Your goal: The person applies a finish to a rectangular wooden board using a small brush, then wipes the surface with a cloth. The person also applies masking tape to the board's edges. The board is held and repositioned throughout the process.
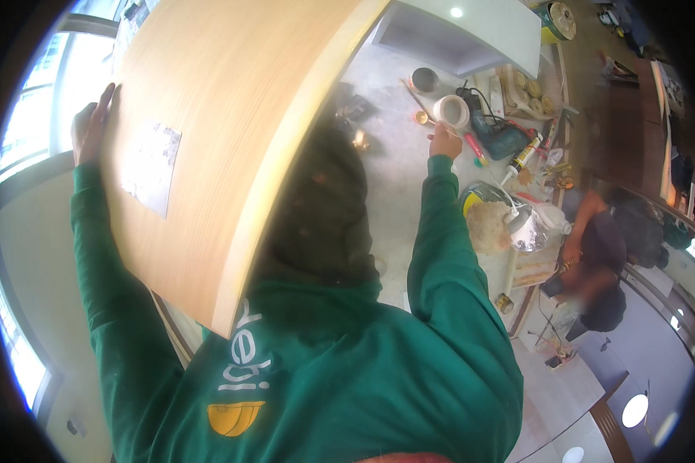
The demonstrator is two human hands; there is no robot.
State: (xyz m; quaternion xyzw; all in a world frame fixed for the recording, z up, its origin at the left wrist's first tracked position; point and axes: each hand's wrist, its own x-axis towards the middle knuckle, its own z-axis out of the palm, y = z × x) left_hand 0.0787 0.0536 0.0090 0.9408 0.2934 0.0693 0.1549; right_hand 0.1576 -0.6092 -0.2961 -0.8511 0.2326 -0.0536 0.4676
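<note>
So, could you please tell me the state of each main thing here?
Wooden board: left hand at its edge
White round container: open-topped
Right hand: fingers curled beside that container, hold unclear
Sealant tube: lying, nozzle fitted
Power tool: lying down

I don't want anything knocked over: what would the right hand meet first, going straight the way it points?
Probably the white round tub, just beyond the right hand in the picture, though depth is unclear.

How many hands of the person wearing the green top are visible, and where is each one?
2: the left hand is at the left edge of the wooden panel; the right hand is just below the white cup in the picture. Some fingers may be hidden.
</note>
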